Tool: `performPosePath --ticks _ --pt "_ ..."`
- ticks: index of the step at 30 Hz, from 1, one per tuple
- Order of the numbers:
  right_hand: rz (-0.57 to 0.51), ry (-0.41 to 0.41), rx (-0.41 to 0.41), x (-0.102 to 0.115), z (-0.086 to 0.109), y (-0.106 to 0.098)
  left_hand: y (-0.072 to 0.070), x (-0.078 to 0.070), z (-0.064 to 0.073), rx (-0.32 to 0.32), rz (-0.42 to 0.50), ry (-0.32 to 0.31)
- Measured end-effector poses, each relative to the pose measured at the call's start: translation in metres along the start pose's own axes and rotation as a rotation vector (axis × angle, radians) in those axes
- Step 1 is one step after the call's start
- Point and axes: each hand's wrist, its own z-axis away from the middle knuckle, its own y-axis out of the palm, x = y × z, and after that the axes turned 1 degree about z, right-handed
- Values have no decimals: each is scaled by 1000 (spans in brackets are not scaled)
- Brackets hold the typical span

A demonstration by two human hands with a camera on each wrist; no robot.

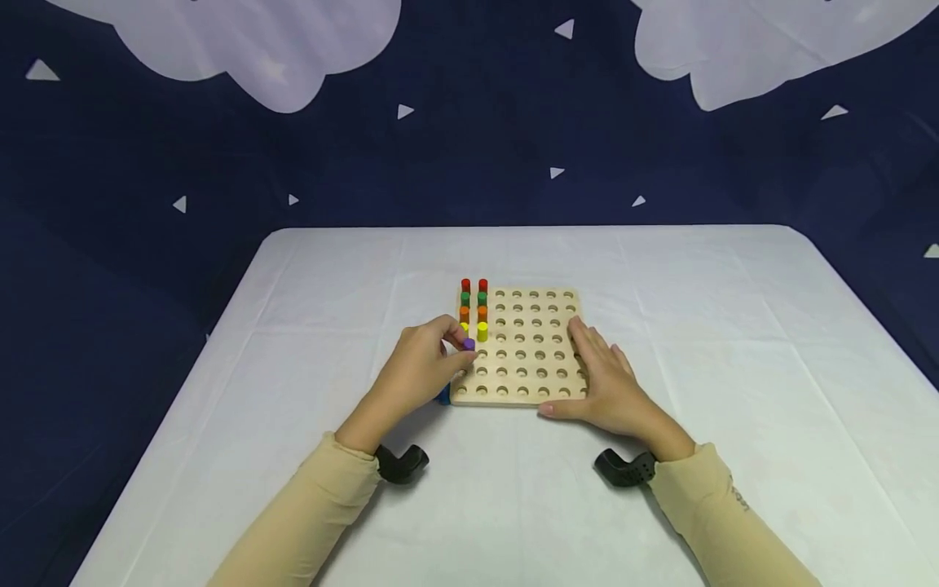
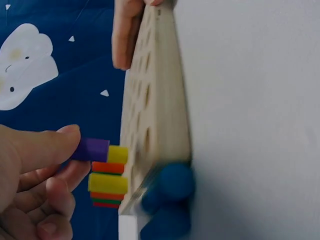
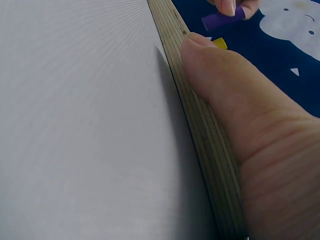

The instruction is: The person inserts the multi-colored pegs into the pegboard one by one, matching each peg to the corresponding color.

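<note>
My left hand (image 1: 421,363) pinches a purple peg (image 2: 92,149) between thumb and fingertips, over the left column of a wooden pegboard (image 1: 530,399). In the left wrist view the peg stands off the board's face. Red, green, orange and yellow pegs fill the far holes of the two left columns, among them a yellow peg (image 1: 482,333). My right hand (image 1: 609,387) rests at the board's near right corner. Its fingers lie extended along the right side, and the thumb (image 3: 215,70) lies against the near edge.
Several blue pegs (image 2: 176,183) lie at the board's left side, partly hidden by my left hand in the head view. The board sits on a white-covered table (image 1: 734,326). Behind it hangs a dark blue cloth (image 1: 469,163) with clouds and triangles.
</note>
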Motion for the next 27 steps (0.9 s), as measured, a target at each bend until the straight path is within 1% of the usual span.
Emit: performPosePath --ticks 4,8,12,18,23,27 --pt "4 1 -4 -1 0 1 9 -1 -4 -23 23 9" --pt "6 2 -12 -2 0 2 16 -1 -9 -39 29 4" --pt "6 2 -16 -3 0 2 20 0 -12 -35 16 7" --pt "3 5 -4 -3 0 2 26 3 -12 -12 -2 1" --pt "0 6 -1 -2 0 1 28 4 -12 -8 -11 2" --pt "-1 7 -5 -1 0 1 24 3 -10 -12 -22 -1"
